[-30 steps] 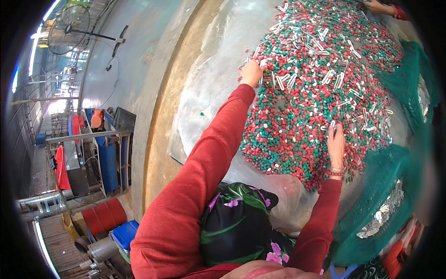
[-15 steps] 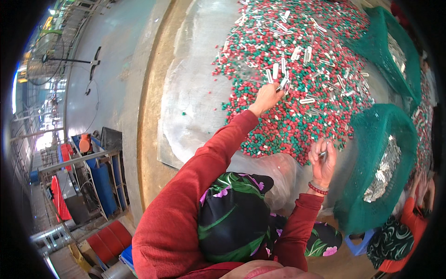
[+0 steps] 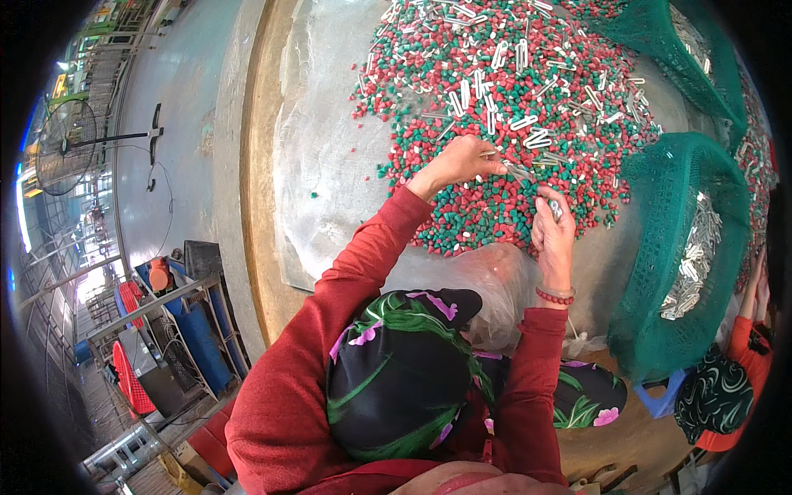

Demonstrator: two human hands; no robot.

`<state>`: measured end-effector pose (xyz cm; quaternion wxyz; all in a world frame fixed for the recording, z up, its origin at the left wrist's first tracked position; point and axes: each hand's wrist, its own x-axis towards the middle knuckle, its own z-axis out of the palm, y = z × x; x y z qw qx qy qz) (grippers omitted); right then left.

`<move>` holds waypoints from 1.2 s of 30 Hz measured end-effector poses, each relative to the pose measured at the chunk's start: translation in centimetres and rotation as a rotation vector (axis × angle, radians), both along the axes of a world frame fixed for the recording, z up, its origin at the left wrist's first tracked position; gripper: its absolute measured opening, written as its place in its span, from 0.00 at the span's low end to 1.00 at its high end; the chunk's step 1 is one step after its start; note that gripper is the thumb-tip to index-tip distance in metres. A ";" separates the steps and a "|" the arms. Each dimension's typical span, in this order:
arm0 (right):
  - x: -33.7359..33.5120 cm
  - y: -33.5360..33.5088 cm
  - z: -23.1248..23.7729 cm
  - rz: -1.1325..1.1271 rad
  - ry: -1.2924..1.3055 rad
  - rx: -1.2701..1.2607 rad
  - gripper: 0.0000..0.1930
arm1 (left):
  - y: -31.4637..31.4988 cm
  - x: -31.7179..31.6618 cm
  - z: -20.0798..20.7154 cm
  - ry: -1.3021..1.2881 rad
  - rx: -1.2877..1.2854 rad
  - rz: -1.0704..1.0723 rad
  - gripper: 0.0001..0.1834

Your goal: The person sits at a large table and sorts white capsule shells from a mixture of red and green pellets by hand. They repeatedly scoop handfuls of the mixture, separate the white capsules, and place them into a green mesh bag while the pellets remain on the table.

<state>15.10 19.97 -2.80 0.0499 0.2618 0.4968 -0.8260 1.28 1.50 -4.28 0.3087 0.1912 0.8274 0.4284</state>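
Note:
A broad heap of small red, green and white pebble-like pieces (image 3: pixel 474 206) lies in front of me. Long, narrow silver loop-shaped metal pieces (image 3: pixel 521 56) are strewn over it. My left hand (image 3: pixel 460 163) pinches a few such metal pieces (image 3: pixel 518 172) just above the heap, and their ends point toward my other hand. My right hand (image 3: pixel 554 229) is closed around a shiny metal piece (image 3: pixel 555 211), with its fingers near the heap's front right edge. How many pieces each hand holds is partly hidden by the fingers.
A green mesh basket (image 3: pixel 652 272) with silver pieces inside stands at my right; a second green mesh basket (image 3: pixel 660 49) is beyond it. Clear plastic sheeting (image 3: pixel 487 289) lies near my knees. Another person in an orange sleeve (image 3: pixel 730 412) sits at the far right. A fan (image 3: pixel 66 147) stands far left.
My left hand has moved down and closer to my right hand, bringing metal pieces off the heap. My right hand has risen toward the heap. The whole view has shifted slightly.

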 end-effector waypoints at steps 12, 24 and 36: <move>-3.9 -1.1 -0.1 0.470 -0.018 0.617 0.14 | 0.2 -0.4 4.9 0.385 -0.109 -0.213 0.12; -2.2 -1.3 1.4 0.242 0.138 0.299 0.09 | 1.2 -0.1 7.2 0.136 0.042 -0.299 0.14; -1.8 -0.1 5.7 0.438 0.286 0.639 0.10 | 1.0 -0.1 9.9 0.101 0.135 -0.451 0.14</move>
